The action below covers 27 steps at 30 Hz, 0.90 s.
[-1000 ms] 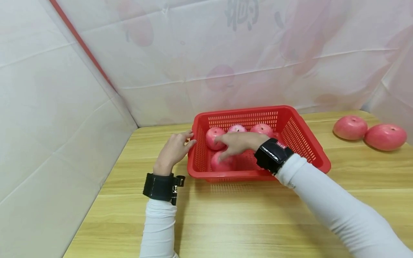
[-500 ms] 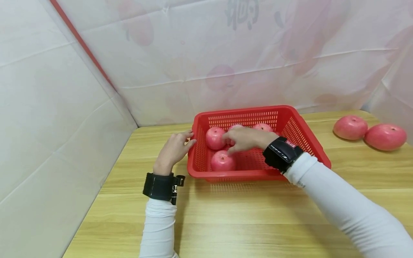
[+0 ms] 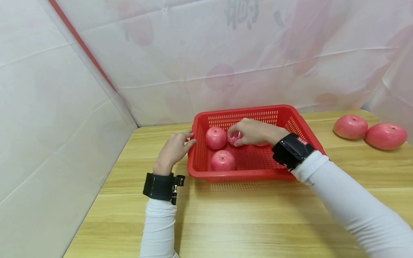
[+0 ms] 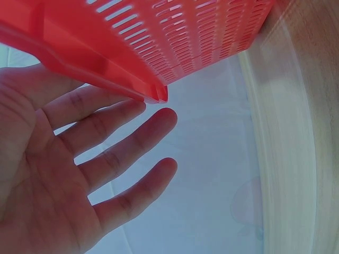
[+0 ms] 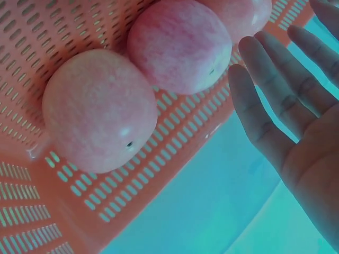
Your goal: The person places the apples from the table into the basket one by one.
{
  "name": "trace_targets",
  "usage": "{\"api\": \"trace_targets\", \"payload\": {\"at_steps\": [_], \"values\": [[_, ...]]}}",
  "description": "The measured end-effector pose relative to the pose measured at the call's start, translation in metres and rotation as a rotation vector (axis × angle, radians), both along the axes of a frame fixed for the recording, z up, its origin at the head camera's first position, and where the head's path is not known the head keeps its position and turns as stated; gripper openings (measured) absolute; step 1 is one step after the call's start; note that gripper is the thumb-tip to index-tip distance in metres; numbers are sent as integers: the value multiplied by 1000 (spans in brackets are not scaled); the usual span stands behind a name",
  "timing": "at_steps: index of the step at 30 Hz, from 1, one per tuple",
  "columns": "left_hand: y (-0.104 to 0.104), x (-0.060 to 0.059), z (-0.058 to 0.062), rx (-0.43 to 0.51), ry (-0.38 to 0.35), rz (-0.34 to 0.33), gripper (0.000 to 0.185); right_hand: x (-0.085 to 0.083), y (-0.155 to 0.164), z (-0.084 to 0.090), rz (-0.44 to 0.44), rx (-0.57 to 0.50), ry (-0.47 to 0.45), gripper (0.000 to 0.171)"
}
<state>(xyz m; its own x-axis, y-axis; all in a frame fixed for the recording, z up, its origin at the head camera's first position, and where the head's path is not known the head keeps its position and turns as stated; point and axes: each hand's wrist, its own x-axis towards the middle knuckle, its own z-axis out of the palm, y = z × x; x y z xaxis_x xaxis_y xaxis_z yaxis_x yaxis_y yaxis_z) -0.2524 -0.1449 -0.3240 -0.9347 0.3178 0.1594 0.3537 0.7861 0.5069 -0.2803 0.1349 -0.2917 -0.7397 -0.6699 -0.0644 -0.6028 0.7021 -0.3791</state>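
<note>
A red plastic basket stands on the table with several pinkish-red apples inside. My left hand touches its left rim, fingers loosely extended; in the left wrist view the fingertips lie against the rim's underside. Inside the basket, my right hand arches over a paler, streaked apple in the back row, thumb and fingers around its top. The right wrist view has the fingers close beside that streaked apple. Another apple sits to its left, and one apple lies in front.
Two more apples, a nearer apple and a farther apple, sit side by side on the wooden table, right of the basket. A pale printed sheet hangs behind, and another white sheet bounds the left side.
My right hand has moved from above the front apple toward the back right, to the streaked apple, uncovering the front one. The left hand and the basket stay put.
</note>
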Motion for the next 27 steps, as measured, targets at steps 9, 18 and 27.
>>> {"api": "trace_targets", "payload": {"at_steps": [9,18,27], "values": [[1,0,0,5,17,-9,42,-4,15,5,-47,13,59,25],[2,-1,0,5,21,-11,41,-3,31,19,-92,-68,56,25],[1,1,1,25,8,-11,41,-5,44,24,-106,-107,72,23]]}}
